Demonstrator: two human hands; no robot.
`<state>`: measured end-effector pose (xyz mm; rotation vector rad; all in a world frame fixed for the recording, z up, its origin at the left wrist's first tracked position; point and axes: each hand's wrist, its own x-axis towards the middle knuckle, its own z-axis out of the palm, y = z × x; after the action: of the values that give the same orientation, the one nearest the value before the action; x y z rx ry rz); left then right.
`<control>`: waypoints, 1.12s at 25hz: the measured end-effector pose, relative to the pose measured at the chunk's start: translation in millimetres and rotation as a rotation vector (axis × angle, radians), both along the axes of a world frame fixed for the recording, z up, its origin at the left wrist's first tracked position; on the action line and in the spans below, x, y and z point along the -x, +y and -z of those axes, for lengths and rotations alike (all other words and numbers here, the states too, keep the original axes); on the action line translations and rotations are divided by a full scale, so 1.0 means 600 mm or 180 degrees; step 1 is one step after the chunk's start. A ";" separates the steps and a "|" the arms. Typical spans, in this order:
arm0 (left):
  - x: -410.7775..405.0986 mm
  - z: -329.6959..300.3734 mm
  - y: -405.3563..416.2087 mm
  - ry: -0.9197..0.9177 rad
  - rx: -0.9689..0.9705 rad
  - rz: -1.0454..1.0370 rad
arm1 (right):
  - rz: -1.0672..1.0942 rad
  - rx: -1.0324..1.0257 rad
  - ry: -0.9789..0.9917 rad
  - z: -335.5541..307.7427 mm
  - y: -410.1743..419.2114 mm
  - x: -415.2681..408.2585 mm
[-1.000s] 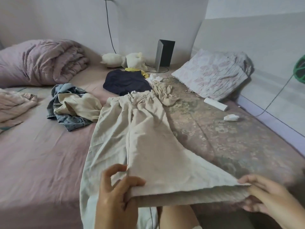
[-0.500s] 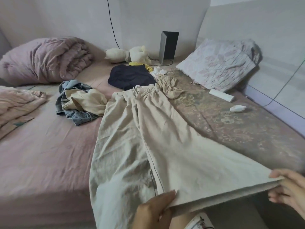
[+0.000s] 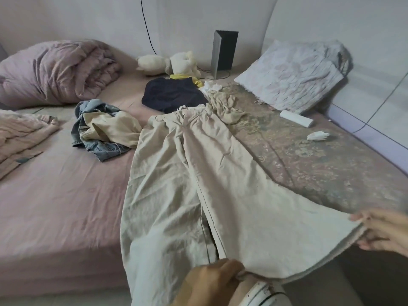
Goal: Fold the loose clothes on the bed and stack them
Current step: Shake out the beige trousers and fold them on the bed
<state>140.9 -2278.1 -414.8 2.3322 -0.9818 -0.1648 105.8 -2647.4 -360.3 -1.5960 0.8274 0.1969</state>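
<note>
The left hand (image 3: 212, 281) grip pinches one hem corner of the beige pants (image 3: 194, 184), which lie long across the bed (image 3: 55, 195). The right hand (image 3: 382, 233) grip pinches the other corner. If one pinch slips, the lifted leg could flop down crooked and wrinkle the fold

Pale walls (image 3: 88, 16) meet in corner; black cable (image 3: 146, 27) hangs down; bed (image 3: 55, 195) fills room.

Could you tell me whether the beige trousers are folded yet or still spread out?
Spread: the beige trousers lie full length, legs apart, hem held by left hand and right hand.
</note>
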 end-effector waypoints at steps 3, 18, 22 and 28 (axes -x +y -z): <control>-0.075 -0.025 0.000 0.0044 0.0343 -0.0587 | -0.0600 0.0398 -0.0276 -0.042 -0.008 -0.090; -0.640 0.133 -0.062 0.1555 0.0930 -0.2747 | -0.1251 0.2313 0.0043 0.156 0.065 -0.653; -0.608 0.170 -0.069 0.1713 0.0618 -0.3158 | -0.1358 0.2467 0.0543 0.223 0.054 -0.623; -0.552 0.187 -0.061 0.1846 -0.0063 -0.2620 | -0.1255 0.2977 0.0431 0.214 0.074 -0.610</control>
<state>472.3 -2314.6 -527.0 2.2986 0.2706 -0.4702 471.9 -2602.7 -488.9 -2.6531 0.7337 0.2116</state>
